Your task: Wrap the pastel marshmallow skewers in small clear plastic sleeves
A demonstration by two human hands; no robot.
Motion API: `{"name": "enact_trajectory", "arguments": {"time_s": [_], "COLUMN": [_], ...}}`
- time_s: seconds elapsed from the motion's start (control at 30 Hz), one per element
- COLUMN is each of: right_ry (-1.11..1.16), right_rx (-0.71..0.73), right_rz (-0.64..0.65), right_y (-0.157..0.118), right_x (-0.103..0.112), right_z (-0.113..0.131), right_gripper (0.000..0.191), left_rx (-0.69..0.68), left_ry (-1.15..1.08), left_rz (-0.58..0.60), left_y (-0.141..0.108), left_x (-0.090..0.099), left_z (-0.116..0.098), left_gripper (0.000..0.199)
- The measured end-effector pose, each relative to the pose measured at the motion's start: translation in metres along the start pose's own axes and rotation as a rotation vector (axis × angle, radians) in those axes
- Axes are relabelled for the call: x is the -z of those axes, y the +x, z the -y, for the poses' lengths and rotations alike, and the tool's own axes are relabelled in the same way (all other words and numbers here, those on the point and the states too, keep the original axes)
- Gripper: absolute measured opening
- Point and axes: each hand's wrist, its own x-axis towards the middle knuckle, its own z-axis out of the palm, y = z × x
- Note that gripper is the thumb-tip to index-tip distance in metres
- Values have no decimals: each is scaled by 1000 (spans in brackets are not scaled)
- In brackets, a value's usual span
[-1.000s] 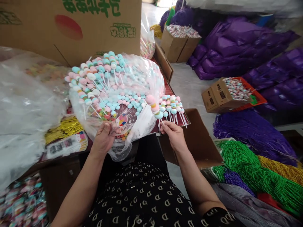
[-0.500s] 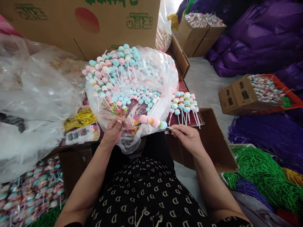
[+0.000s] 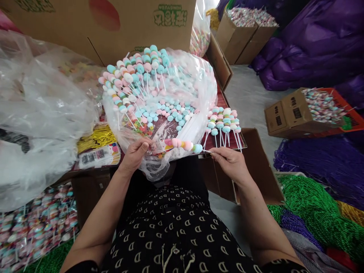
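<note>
Pinching pastel pink-blue candy skewer (image 3: 184,144), our L hand (image 3: 135,154) at candy end, R hand (image 3: 230,163) on thin white stick (image 3: 207,150); slack pinch = drop.

Your left arm (image 3: 96,223) and right arm (image 3: 264,222) reaching out, left hand (image 3: 136,154) curled, right hand (image 3: 231,163) pinching, both palms facing down
</note>
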Motion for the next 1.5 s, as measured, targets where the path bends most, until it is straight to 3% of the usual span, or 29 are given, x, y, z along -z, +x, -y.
{"name": "enact_trajectory", "arguments": {"time_s": [0.17,0.3,0.37,0.6,0.8,1.1,1.27,1.5], "right_ry": [-83,-46,-29,-95,-127,-130,-85,90], "right_rx": [61,59,41,30,120,134,125,-44], "right_rz": [-20,-41,-31,-9,30,164,222,136], "right_y": [1,1,0,-4,-5,-4,-5,-12], "right_x": [6,7,6,1,-7,-12,-14,-23], "right_z": [-1,1,3,-3,-11,-19,-18,-13], "right_gripper": [17,14,14,22,28,50,43,21], "left_rx": [-29,-44,-38,-29,-103,-111,-110,-78], "left_ry": [264,299,282,239,348,414,403,409], "left_rz": [147,244,233,29,133,188,146,130], "left_y": [2,3,3,-2,-2,3,4,1], "left_x": [4,0,-2,-4,-13,-17,-17,-14], "left_z": [-16,-31,-34,-35,-45,-56,-52,-50], "left_gripper": [37,36,33,26,17,22,19,19]}}
